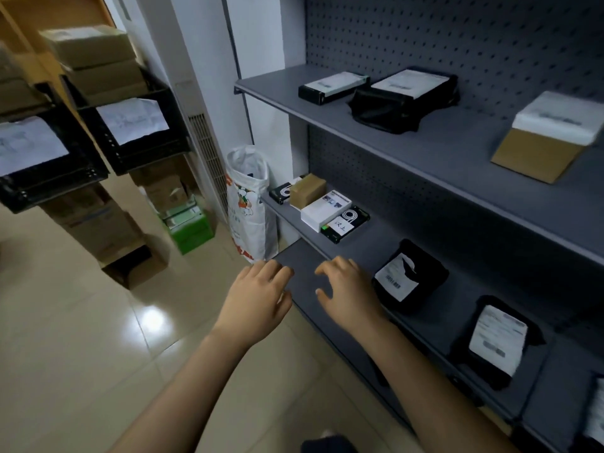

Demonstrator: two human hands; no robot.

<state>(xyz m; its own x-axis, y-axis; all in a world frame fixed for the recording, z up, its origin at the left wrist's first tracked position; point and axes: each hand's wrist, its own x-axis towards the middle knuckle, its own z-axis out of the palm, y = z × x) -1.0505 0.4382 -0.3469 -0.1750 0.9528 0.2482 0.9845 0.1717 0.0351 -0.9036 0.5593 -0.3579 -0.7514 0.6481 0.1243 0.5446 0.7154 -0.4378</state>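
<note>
Looks like a stockroom or parcel depot. Grey pegboard shelves (425,138) hold labelled black mailer bags (408,279), with cardboard boxes (94,47) stacked upper left over black crates (137,138).

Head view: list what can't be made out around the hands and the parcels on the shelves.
All head view.
Label on the black parcel beside the right hand: print too small, blurred.
Parcel at the right edge: cut off by the frame.
Left hand: its own back hides whether it touches the shelf.
Sheets on the crates: blurred.
</note>
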